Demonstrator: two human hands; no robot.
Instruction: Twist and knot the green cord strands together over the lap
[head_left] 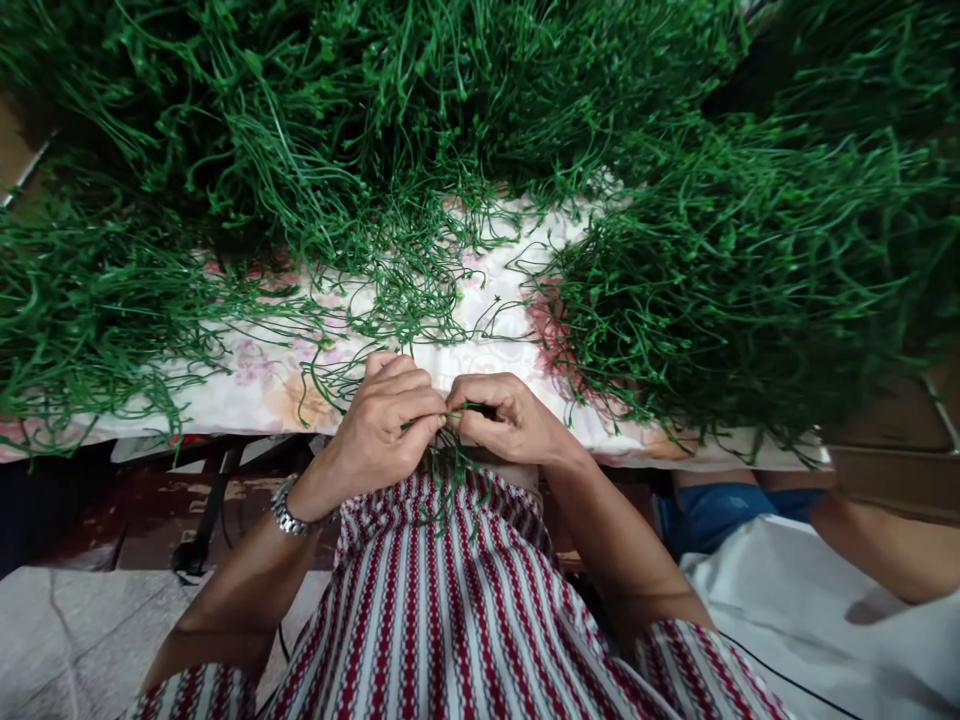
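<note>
My left hand [394,412] and my right hand [501,415] meet at the table's front edge, both with closed fingers. Their fingertips pinch a small bunch of thin green stems [451,478], which look like artificial plant pieces. The bunch's loose ends dangle below the hands, in front of a striped garment [435,600]. Just beyond my left hand, a few loose green stems [319,385] curl on the cloth. Exactly how the fingers join or part the stems is hidden. A metal wristwatch [289,508] circles my left wrist.
Tangled heaps of green stems cover the back [420,80], left [82,300] and right [720,290] of the table. A floral tablecloth [495,285] shows between them. Close on my right sits another person [810,600], and a cardboard box [892,420] stands at the right edge.
</note>
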